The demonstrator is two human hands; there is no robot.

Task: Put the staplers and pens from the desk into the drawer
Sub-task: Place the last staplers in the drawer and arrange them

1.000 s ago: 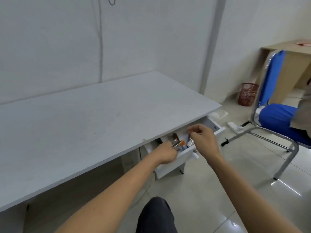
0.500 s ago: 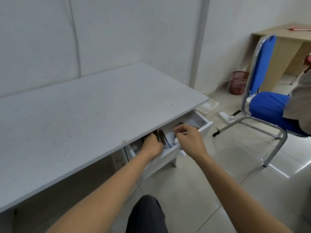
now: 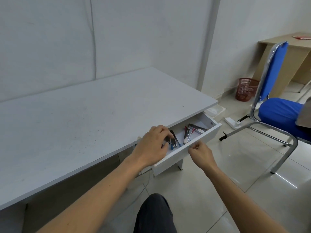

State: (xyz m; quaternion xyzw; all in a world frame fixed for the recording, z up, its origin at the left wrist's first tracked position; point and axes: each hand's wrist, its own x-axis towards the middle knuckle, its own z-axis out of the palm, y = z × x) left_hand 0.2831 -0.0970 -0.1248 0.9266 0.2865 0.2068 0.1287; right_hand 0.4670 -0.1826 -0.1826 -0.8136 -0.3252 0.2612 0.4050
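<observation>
The white drawer stands pulled out under the right end of the white desk. Inside lie a silver stapler, a red-and-silver stapler and blue pens. My left hand reaches into the drawer's left part, with its fingers closed around a dark stapler that rests low in the drawer. My right hand is outside, at the top edge of the drawer front, fingers curled with nothing visible in them. No stapler or pen shows on the desk top.
A blue chair with chrome legs stands to the right, a seated person's clothing at its edge. A red wastebasket, a floor power strip and a wooden desk lie beyond. My knee is below.
My right hand has drawn back out of the drawer to its front edge. My left hand stays in the drawer's left part. Items held a second ago now lie in the drawer.
</observation>
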